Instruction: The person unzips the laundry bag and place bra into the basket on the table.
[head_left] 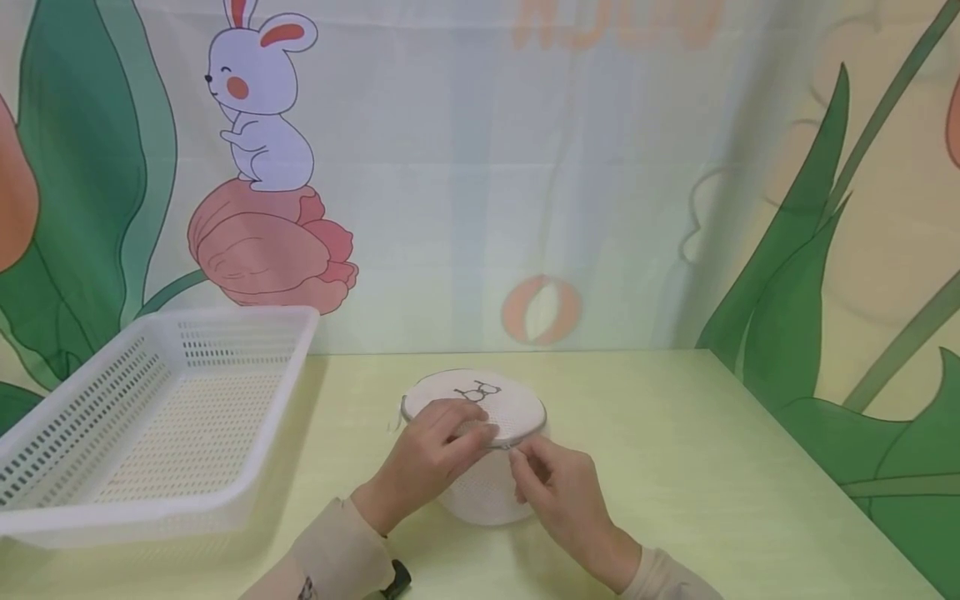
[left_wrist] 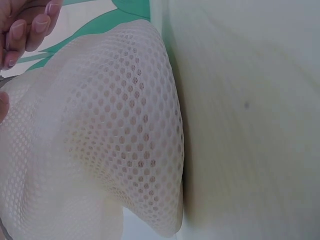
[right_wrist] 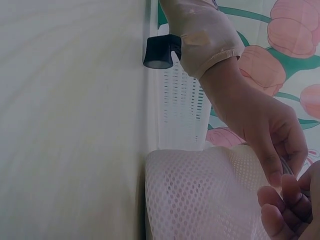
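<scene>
A round white mesh laundry bag [head_left: 487,500] stands upright on the table in the head view, its mesh side filling much of the left wrist view. Its flat lid [head_left: 521,404] has a grey zipper around the edge and a dark line drawing on top. My left hand [head_left: 431,446] lies over the near left of the lid, thumb and fingers gripping its edge. Close beside it, my right hand [head_left: 566,492] pinches the zipper at the front of the rim. The zipper pull is hidden by the fingertips. Both hands nearly meet in the right wrist view.
A white perforated plastic basket [head_left: 161,518] sits on the left of the pale yellow-green table [head_left: 675,475]. Behind the table hangs a printed cloth [head_left: 420,167] with a rabbit and tulips. A black wrist device [right_wrist: 161,51] is on the left sleeve.
</scene>
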